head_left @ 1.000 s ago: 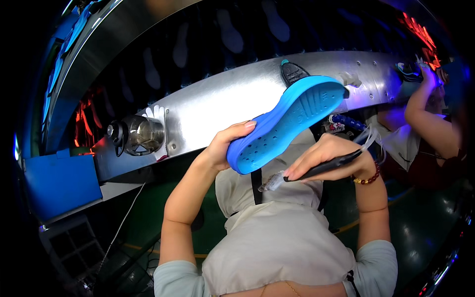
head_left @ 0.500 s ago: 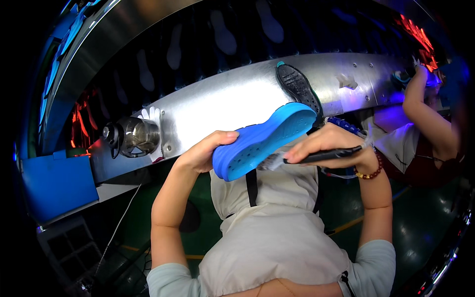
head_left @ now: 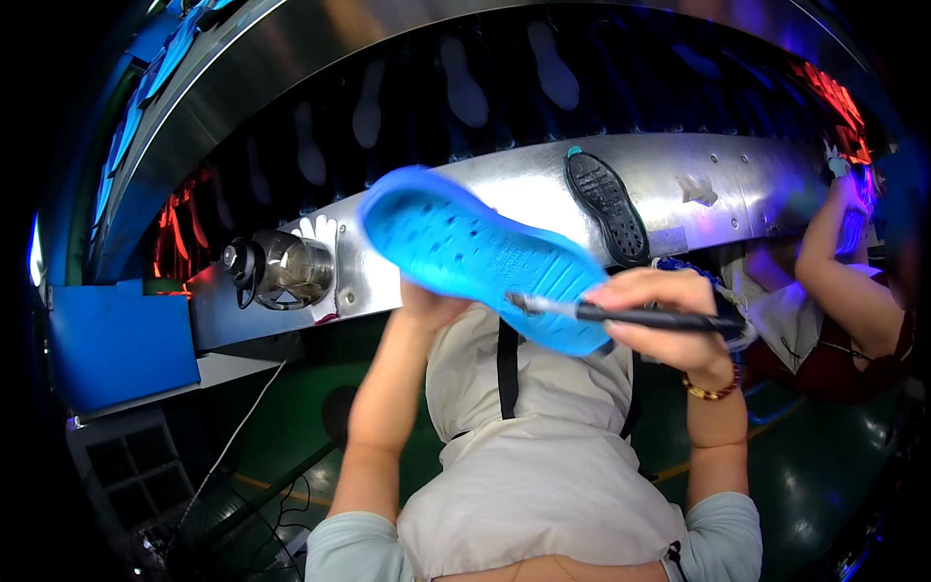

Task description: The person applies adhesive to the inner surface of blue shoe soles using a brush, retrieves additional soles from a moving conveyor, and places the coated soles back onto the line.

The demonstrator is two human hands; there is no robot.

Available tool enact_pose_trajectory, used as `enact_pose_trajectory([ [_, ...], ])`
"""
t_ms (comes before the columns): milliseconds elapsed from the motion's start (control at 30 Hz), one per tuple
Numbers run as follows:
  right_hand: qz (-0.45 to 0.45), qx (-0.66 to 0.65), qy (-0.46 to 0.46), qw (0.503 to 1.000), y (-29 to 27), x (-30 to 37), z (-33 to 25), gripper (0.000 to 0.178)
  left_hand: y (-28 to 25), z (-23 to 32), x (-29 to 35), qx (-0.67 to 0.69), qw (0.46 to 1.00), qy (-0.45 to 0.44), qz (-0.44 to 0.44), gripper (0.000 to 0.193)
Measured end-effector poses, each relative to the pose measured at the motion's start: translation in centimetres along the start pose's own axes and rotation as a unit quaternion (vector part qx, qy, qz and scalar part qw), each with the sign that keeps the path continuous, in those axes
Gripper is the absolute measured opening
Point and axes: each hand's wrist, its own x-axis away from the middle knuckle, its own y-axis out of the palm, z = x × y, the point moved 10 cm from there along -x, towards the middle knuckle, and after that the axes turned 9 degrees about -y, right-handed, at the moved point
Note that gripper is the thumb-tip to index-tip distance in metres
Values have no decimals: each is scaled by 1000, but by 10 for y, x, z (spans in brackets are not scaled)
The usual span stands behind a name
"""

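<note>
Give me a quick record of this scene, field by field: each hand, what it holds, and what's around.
Left hand: holds blue shoe sole from beneath
Right hand: grips dark pen-like tool, tip on the sole
Behind: metal conveyor rail with a black sole on it
Left side: metal flask, blue bin
Far right: another person's arm
</note>
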Motion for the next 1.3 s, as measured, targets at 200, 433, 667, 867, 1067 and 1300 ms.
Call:
enact_pose_trajectory([
  [200,56,51,131,989,3,6,74,18,-13,-56,-35,-2,993,-64,98,90],
  [433,-176,181,-67,965,51,17,-2,10,-14,-23,-19,-7,990,9,143,83],
  [667,-69,83,-64,992,36,-10,-1,21,17,-11,-20,-21,987,59,145,90],
  [867,26,32,39,998,3,10,28,19,32,10,-17,7,992,81,101,84],
  [1067,-36,-183,31,982,16,16,28,21,48,21,-21,-21,996,67,63,83],
  [1300,161,-232,91,955,16,17,39,19,82,-25,-15,21,994,81,77,70],
])
